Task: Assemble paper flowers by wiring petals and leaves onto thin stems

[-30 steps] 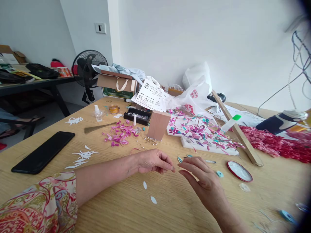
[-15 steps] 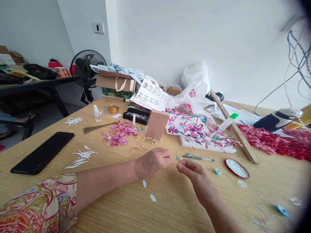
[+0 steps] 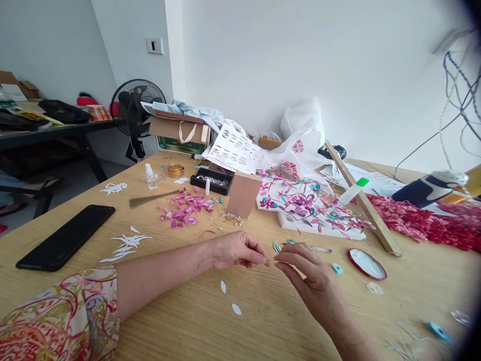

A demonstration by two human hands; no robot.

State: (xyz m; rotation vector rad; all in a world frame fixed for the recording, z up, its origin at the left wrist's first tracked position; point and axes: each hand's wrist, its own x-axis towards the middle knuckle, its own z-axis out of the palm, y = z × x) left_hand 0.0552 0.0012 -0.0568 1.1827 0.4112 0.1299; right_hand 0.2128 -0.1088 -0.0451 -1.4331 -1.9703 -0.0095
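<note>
My left hand (image 3: 240,250) is closed, thumb and forefinger pinching one end of a thin strand (image 3: 272,260), wire or thread. Just to the right, my right hand (image 3: 311,276) pinches the strand's other side, fingertips a small gap away. Behind the right fingertips lie a teal leaf piece with a pale edge (image 3: 277,247) and a pen (image 3: 321,249), partly hidden by that hand. Below the left hand two white leaf cut-outs (image 3: 223,287) rest on the table. A small teal thread spool (image 3: 337,268) lies right of my right hand.
Pink petals (image 3: 184,208), a wooden block (image 3: 243,195) and a foam slab with wire-stemmed flowers (image 3: 323,225) stand beyond the hands. A black phone (image 3: 67,235) lies left. On the right are a red-rimmed round dish (image 3: 367,264), a wooden bar (image 3: 363,200) and red thread bundles (image 3: 421,220).
My left hand has turned so its thumb and fingers show. The right hand has rolled over, its fingers now covering part of the pen. Both pinches sit slightly lower.
</note>
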